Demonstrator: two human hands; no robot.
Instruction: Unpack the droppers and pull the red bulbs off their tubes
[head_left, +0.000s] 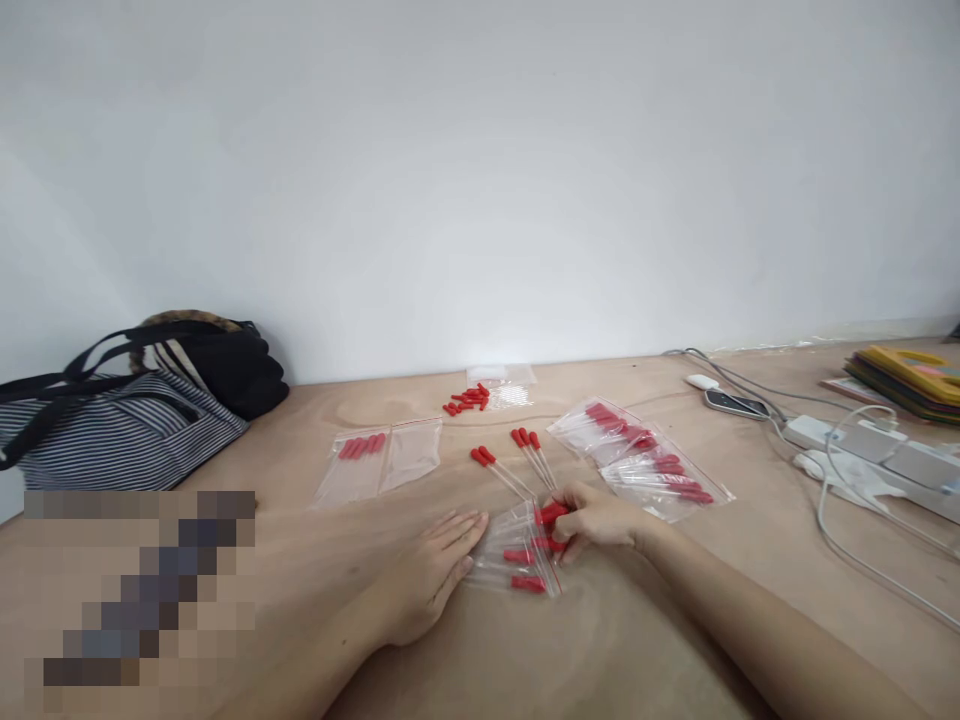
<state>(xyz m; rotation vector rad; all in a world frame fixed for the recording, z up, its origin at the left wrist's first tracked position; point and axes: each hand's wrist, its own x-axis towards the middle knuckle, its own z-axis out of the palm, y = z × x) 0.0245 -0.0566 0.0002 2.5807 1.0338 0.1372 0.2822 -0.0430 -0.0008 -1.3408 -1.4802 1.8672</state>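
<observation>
Head | right hand pinches red bulb at bag mouth | left hand flat

Your left hand lay over the clear zip bag at nine o'clock; your right hand, at three, pinched a red-bulbed dropper by its mouth. Loose droppers at twelve, striped bag at ten, power strip at two.
</observation>
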